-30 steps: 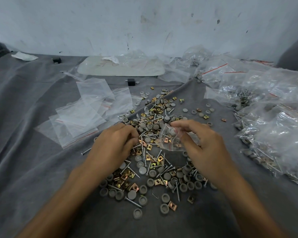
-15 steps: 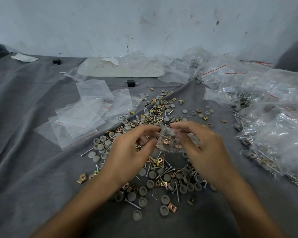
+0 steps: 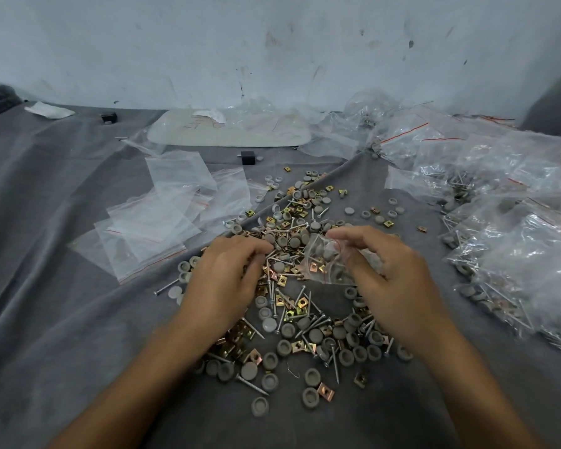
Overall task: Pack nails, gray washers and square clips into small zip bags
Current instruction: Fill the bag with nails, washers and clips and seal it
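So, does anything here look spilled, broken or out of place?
Nothing looks damaged. The nails, gray washers and square clips lie in one loose heap on the gray cloth, which seems working stock rather than a spill. One oddity: a thin bent wire near the heap's front edge matches none of them.

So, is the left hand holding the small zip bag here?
No, the right hand pinches the zip bag, while the left hand lies on the loose pile beside it.

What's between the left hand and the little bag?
In the head view, loose nails, gray washers and square clips lie on the cloth between the left hand and the small zip bag that the right hand pinches.
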`<state>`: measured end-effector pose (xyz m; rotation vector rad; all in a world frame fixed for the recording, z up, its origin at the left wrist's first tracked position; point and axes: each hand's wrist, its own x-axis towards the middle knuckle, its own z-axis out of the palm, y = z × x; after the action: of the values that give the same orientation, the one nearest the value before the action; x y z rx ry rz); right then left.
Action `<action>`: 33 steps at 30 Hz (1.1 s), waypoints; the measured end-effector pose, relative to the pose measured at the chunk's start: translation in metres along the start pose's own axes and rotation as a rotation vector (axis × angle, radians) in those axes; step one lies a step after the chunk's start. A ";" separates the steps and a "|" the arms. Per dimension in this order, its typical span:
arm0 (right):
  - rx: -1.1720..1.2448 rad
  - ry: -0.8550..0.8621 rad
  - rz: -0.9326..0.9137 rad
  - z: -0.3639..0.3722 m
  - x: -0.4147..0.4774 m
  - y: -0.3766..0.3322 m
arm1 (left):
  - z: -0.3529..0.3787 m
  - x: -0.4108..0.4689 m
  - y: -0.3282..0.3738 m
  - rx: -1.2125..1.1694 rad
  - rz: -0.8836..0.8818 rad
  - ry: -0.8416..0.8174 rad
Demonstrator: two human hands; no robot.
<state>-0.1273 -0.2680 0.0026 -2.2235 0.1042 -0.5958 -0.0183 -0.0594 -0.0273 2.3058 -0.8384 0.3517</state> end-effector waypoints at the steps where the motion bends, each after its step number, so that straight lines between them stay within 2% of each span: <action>1: 0.001 0.000 -0.002 0.000 0.000 0.000 | 0.002 0.000 0.000 0.032 0.038 -0.033; 5: -0.012 0.011 -0.013 0.000 0.001 0.000 | 0.009 -0.002 0.001 0.180 0.115 -0.137; 9: -0.018 0.006 -0.016 0.000 0.001 0.000 | 0.011 -0.002 0.001 0.221 0.122 -0.131; 17: -0.010 0.009 -0.013 0.000 0.001 0.003 | 0.012 -0.004 0.001 0.150 0.049 -0.102; 21: 0.056 -0.013 0.003 -0.004 0.004 0.003 | 0.003 -0.004 0.008 -0.021 0.041 0.056; 24: 0.045 -0.026 0.012 -0.005 0.004 0.003 | 0.001 -0.006 0.021 -0.120 0.136 0.117; 27: 0.019 -0.070 0.007 -0.004 0.002 0.001 | 0.010 -0.012 0.031 -0.100 0.252 0.068; 30: 0.046 -0.075 -0.011 -0.004 0.004 0.000 | 0.012 -0.013 0.029 -0.094 0.156 -0.006; 33: 0.147 -0.008 -0.018 -0.012 0.009 0.001 | 0.006 -0.009 0.020 -0.151 0.039 0.081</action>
<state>-0.1243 -0.2795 0.0121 -2.0864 0.0349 -0.5853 -0.0376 -0.0703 -0.0258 2.1248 -0.8412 0.3830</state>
